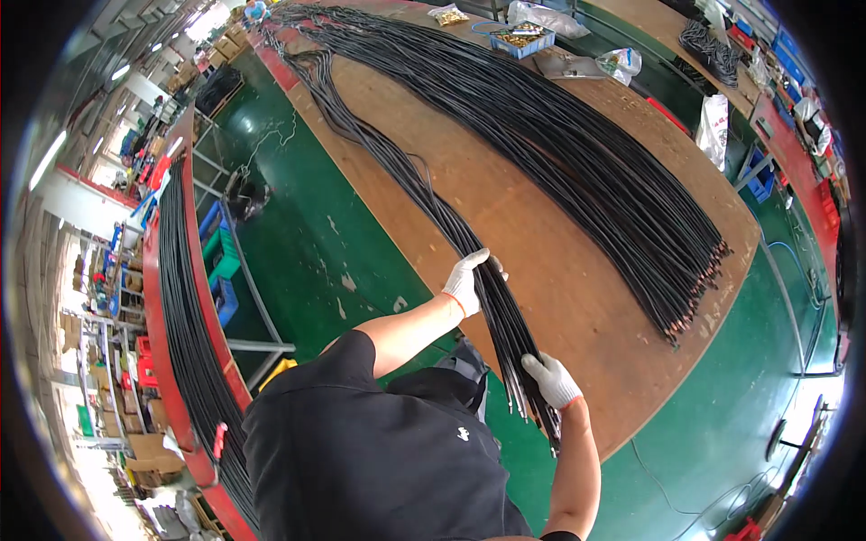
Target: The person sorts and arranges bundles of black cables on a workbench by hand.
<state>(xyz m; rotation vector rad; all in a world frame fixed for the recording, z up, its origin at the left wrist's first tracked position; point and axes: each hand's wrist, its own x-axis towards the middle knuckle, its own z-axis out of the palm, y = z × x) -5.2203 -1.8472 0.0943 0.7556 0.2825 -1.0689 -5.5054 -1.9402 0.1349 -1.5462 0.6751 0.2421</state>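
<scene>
A bundle of long black cables (510, 326) runs along the near-left edge of the wooden table (577, 279), its cut ends hanging past that edge. My left hand (464, 285), in a white glove, is wrapped round the bundle some way back from its ends. Closer to the ends, my gloved right hand (552, 380) grips the same bundle from its right side. Some fingers of both hands are hidden by the cables. A much larger spread of black cables (577, 149) lies to the right on the table, with copper-coloured tips (699, 302) at its near end.
A blue tray (532, 49) of small brassy parts and a clear plastic bag (622, 63) sit at the far right. On my left stands a red-edged bench (161, 334) with more cables (194, 316) and a red-handled tool (220, 440). Green floor (307, 207) lies between.
</scene>
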